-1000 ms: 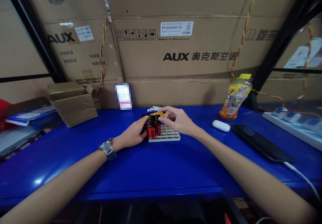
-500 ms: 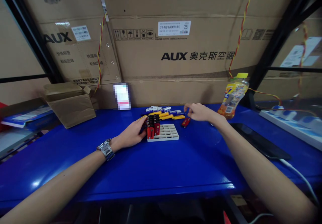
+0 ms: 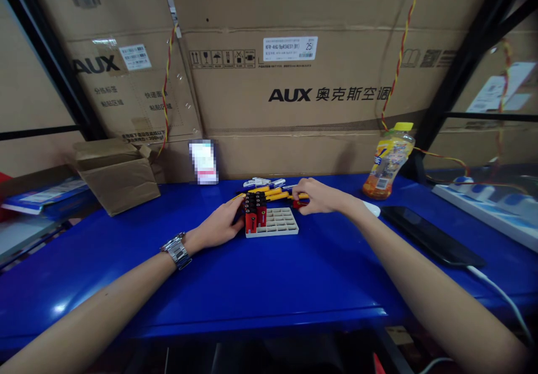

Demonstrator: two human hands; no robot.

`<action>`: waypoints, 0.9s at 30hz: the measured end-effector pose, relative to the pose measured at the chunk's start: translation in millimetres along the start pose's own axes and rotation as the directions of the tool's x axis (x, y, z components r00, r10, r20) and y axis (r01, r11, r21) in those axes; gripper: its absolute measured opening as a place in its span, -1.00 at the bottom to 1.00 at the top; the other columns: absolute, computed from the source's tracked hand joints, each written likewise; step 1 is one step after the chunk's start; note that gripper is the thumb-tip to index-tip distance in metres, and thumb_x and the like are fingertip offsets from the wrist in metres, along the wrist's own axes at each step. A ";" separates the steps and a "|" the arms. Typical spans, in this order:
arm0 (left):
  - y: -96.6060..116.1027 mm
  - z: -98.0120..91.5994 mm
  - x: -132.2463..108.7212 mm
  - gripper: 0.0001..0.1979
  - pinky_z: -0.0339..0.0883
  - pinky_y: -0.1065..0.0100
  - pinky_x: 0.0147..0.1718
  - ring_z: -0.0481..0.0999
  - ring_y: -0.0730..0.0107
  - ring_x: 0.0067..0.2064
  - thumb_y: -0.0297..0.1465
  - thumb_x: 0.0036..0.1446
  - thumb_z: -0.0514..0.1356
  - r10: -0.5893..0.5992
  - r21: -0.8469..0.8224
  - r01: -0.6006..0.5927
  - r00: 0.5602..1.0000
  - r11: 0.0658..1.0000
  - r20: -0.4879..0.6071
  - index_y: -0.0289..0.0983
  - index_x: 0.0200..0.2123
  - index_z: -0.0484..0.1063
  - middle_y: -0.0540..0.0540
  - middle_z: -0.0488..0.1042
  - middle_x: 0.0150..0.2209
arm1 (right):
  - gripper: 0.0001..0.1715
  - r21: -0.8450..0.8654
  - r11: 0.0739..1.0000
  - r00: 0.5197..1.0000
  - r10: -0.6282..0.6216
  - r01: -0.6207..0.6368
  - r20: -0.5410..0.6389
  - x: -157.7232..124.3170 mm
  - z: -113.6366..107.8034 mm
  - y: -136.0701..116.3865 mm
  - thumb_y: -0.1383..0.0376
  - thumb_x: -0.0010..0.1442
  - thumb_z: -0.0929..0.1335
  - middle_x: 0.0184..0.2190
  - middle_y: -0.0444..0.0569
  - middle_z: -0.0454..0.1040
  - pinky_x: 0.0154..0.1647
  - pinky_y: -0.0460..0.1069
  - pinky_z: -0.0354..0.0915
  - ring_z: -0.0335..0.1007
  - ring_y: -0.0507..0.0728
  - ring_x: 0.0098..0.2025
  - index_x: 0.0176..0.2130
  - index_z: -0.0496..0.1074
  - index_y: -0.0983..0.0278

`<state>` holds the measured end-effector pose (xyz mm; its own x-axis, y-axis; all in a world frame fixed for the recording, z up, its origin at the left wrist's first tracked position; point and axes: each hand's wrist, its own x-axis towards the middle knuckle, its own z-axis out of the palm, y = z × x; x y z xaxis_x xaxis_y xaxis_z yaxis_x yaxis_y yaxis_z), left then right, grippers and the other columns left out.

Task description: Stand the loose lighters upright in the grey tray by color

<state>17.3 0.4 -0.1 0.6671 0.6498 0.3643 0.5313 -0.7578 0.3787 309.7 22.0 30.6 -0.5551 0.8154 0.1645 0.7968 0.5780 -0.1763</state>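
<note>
- We saw a glossy painted bench top point(image 3: 269, 284) under the left hand point(image 3: 219, 222) and the right hand point(image 3: 320, 196).
- We saw a matt off-white plastic tray point(image 3: 281, 226) just beside the left hand.
- We saw a polished metal watch point(image 3: 176, 250) behind the left hand.
- We saw a smooth clear plastic bottle point(image 3: 389, 164) beyond the right hand.
- We saw a rough matt cardboard box point(image 3: 120, 186) well left of the left hand.

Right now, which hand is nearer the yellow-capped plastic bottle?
Right. The right hand is left of the yellow-capped bottle, not touching it; the left hand sits farther left, beyond the battery tray.
</note>
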 end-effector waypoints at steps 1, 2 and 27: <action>0.1 0.0 0.0 -0.62 0.31 0.10 0.00 0.42 0.12 0.03 -0.50 0.12 0.07 0.000 0.000 0.000 1.000 1.000 0.001 -0.33 0.04 0.20 -0.27 0.39 0.04 | -0.84 0.068 0.998 1.000 -0.009 0.011 -0.026 0.8 0.0 -2.5 0.39 -0.06 0.37 -0.38 -0.02 0.40 -0.34 0.02 0.22 0.29 0.11 -0.34 -0.37 0.34 0.26; 0.2 0.0 0.0 -0.61 0.31 0.10 0.01 0.42 0.12 0.04 -0.50 0.11 0.07 0.000 0.000 0.000 1.000 1.000 0.003 -0.33 0.05 0.20 -0.27 0.39 0.05 | -0.87 0.138 0.990 0.998 -0.010 0.017 -0.054 1.7 0.3 -5.0 0.37 0.01 0.34 -0.41 -0.06 0.41 -0.37 0.00 0.21 0.29 0.08 -0.39 -0.34 0.31 0.26; 0.8 -0.3 0.0 -0.56 0.32 0.08 -0.01 0.41 0.10 0.04 -0.53 0.11 0.07 -0.006 0.003 0.006 1.000 1.000 -0.001 -0.31 0.09 0.18 -0.27 0.39 0.06 | -0.68 0.568 0.802 0.837 0.176 0.183 -0.518 10.1 23.4 -51.9 0.17 0.24 0.24 -0.49 -0.16 0.22 -0.53 -0.02 0.18 0.14 0.03 -0.55 0.00 0.19 0.16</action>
<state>17.6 -0.2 0.5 0.6632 0.6545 0.3630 0.5368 -0.7539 0.3787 257.1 1.1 18.7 -0.2007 0.7669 0.6096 0.4020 0.6319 -0.6626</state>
